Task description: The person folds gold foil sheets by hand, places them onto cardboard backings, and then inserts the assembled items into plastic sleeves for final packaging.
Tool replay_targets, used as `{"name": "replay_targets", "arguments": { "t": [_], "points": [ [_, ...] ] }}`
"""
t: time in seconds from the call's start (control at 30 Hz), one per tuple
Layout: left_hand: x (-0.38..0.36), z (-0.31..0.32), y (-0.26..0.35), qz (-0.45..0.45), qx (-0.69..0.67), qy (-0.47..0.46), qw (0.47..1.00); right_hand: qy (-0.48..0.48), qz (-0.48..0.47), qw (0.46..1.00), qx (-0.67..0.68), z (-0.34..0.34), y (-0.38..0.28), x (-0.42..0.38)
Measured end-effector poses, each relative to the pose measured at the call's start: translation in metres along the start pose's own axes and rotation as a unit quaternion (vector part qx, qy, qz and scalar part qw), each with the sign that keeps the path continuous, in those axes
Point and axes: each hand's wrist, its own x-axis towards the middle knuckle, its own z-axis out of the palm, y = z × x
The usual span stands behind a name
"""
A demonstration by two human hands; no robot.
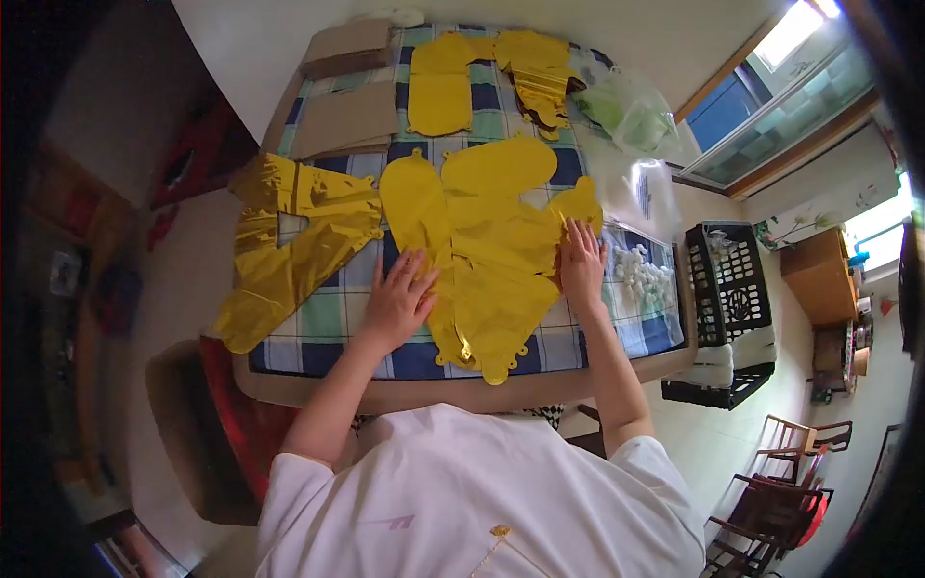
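A pile of flat gold foil balloons (487, 241) lies on the checked tablecloth (337, 323) in front of me. My left hand (397, 299) rests flat, fingers spread, on the pile's left edge. My right hand (582, 262) presses flat on its right edge. Neither hand grips anything. Another crumpled gold foil balloon (284, 241) hangs over the table's left side. More gold balloons (482, 77) lie at the far end.
Two cardboard pieces (345, 96) sit at the far left of the table. Clear plastic bags (631, 144) and a bag of white bits (644, 275) lie at the right. A black crate (727, 289) stands right of the table, wooden chairs (780, 491) beyond.
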Motion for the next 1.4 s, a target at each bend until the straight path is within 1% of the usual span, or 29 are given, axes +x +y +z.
{"name": "replay_targets", "arguments": {
  "t": [0.07,0.1,0.17,0.27,0.33,0.37,0.4,0.47,0.5,0.6,0.7,0.73,0.77,0.83,0.9,0.97,1.07,1.17,1.4],
  "points": [
    [0.008,-0.001,0.014,-0.029,-0.011,0.058,0.998,0.0,-0.01,1.0,-0.02,-0.001,0.008,-0.004],
    [0.009,-0.009,0.013,-0.002,-0.016,0.04,0.999,0.001,-0.007,1.0,-0.014,0.011,-0.005,-0.006],
    [0.026,-0.004,0.042,0.048,-0.065,0.023,0.997,-0.003,-0.016,0.999,-0.039,0.002,-0.002,0.001],
    [0.032,0.014,0.061,0.078,-0.074,-0.02,0.994,0.08,0.005,0.996,0.033,-0.011,0.004,0.015],
    [0.036,0.012,0.064,0.073,-0.064,-0.047,0.994,0.019,0.179,0.983,-0.04,-0.023,0.017,0.03],
    [0.038,0.012,0.065,0.069,-0.06,-0.063,0.994,-0.013,0.266,0.961,-0.075,-0.029,0.024,0.033],
    [0.038,0.015,0.067,0.074,-0.063,-0.058,0.994,-0.01,0.223,0.962,-0.154,-0.028,0.028,0.033],
    [0.039,0.018,0.066,0.082,-0.064,-0.048,0.993,-0.024,0.211,0.971,-0.106,-0.026,0.035,0.034],
    [0.039,0.017,0.065,0.086,-0.056,-0.058,0.993,-0.031,0.203,0.975,-0.08,-0.027,0.034,0.038],
    [0.043,0.018,0.068,0.094,-0.044,-0.073,0.992,0.024,0.162,0.981,-0.099,-0.017,0.046,0.054],
    [0.047,0.022,0.073,0.092,-0.054,-0.063,0.992,0.057,0.153,0.98,-0.111,-0.012,0.052,0.071],
    [0.049,0.022,0.075,0.089,-0.059,-0.058,0.993,0.049,0.17,0.979,-0.104,-0.013,0.051,0.074],
    [0.053,0.021,0.075,0.085,-0.063,-0.05,0.993,0.086,0.132,0.985,-0.072,-0.014,0.048,0.075],
    [0.053,0.02,0.069,0.056,-0.071,-0.01,0.996,0.158,0.053,0.986,-0.006,-0.029,0.01,0.065],
    [0.049,0.021,0.059,0.026,-0.078,0.019,0.996,0.074,-0.028,0.994,0.073,-0.012,-0.01,0.039],
    [0.041,0.021,0.047,-0.004,-0.079,0.038,0.996,-0.041,-0.142,0.989,0.024,-0.017,-0.068,0.006],
    [0.029,0.015,0.041,-0.011,-0.021,-0.014,1.0,-0.097,-0.13,0.986,0.039,-0.002,-0.089,-0.014],
    [0.021,0.011,0.044,-0.018,-0.001,-0.026,0.999,-0.084,-0.1,0.991,0.011,0.003,-0.087,-0.016],
    [0.01,0.014,0.049,-0.03,0.008,-0.025,0.999,-0.068,-0.111,0.991,0.038,0.005,-0.086,-0.022]
  ]
}}
